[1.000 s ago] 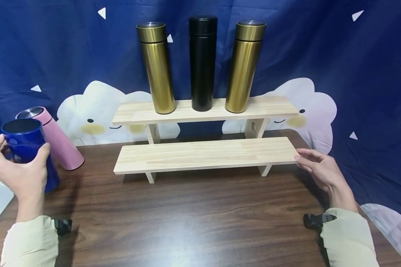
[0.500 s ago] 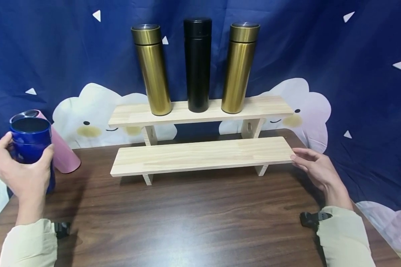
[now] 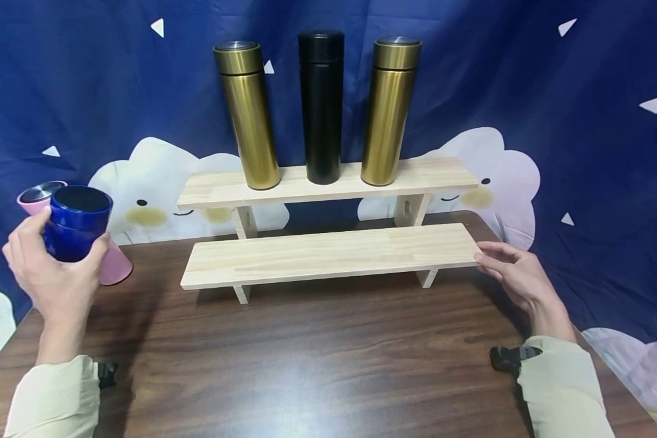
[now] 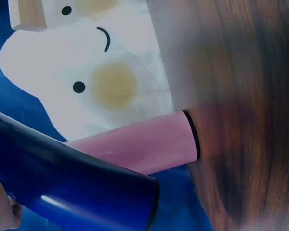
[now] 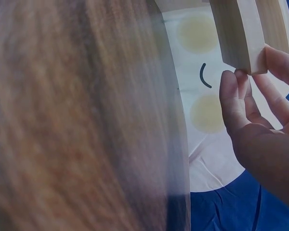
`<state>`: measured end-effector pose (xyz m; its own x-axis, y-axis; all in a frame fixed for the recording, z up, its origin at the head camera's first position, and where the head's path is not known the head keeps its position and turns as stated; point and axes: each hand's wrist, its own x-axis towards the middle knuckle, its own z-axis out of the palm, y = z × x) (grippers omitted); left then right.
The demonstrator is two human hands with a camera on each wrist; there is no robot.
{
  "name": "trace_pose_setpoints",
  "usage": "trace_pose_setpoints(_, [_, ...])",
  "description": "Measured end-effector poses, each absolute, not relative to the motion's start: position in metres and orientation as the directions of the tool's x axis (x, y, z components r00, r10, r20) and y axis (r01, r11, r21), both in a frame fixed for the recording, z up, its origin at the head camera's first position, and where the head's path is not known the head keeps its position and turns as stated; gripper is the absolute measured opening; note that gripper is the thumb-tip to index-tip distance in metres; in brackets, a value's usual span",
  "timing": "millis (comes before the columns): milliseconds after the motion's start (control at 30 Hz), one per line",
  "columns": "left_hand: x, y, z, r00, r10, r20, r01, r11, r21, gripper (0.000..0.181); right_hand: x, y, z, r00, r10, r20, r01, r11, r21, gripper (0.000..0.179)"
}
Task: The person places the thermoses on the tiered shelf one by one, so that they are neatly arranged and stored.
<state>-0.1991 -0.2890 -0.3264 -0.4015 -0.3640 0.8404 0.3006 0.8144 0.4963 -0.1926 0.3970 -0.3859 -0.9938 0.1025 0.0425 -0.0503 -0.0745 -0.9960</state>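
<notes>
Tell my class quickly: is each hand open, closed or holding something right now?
Left hand: holding the blue bottle.
Right hand: touching the end of the lower shelf; whether gripping cannot be told.

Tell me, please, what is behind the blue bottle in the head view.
Behind the blue bottle is a pink bottle, part of its top and its base showing. The middle of its body is hidden there by the blue bottle and the left hand.

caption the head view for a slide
Left hand grips a blue bottle before a pink bottle; right hand touches the lower shelf; two gold bottles and a black bottle line the upper shelf.
</notes>
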Motion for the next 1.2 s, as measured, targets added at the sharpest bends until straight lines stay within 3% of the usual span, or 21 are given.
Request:
trace_pose_setpoints(533, [-0.205,-0.28,-0.327,-0.408,-0.296,0.864,0.352,0.822,0.448,0.065,-0.196,0.399,-0.386,-0.995,0.094,0.041,-0.05,-0.092,-0.995,0.024])
trace_pose_setpoints(867, [-0.21,-0.27,-0.323,-0.378,-0.269,0.886,0.424,0.801,0.424,0.064,-0.196,0.399,-0.387,-0.995,0.096,0.041,-0.05,-0.091,-0.995,0.025])
trace_pose_setpoints(1200, [-0.204,-0.25,-0.315,-0.424,-0.185,0.887,0.46,0.799,0.387,0.062,-0.195,0.399,-0.387,-0.995,0.086,0.05,-0.058,-0.093,-0.994,0.024])
